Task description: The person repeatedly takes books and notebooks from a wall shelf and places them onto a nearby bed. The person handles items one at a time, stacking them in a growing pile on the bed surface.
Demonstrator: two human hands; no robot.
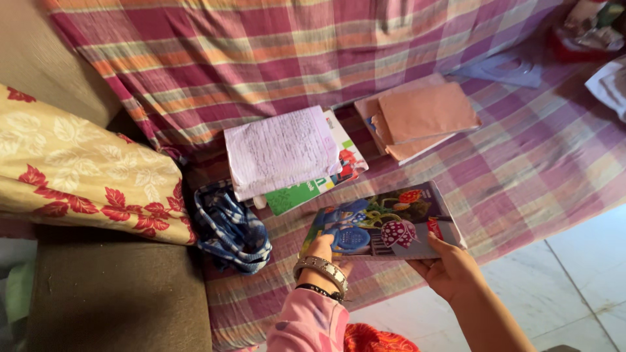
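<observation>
Held level over the checked sheet: picture book, gripped at both ends by left hand and right hand, fingers curled underneath; best kept flat, grip firm.

Glossy paper picture book, matt brown paper-covered books, woven checked cloth bedsheet, metal bracelet, polished stone floor

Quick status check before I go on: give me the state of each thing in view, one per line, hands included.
Picture book: closed, held flat over the bed edge by both hands.
Left hand: gripping the book's left end.
Right hand: gripping the book's right end.
Handwritten pad: lying on a green-edged book.
Brown notebooks: closed, stacked, top cover torn at its left edge.
Blue checked cloth: crumpled.
Plaid sheet: spread over the bed.
Floral pillow: lying at the left.
</observation>
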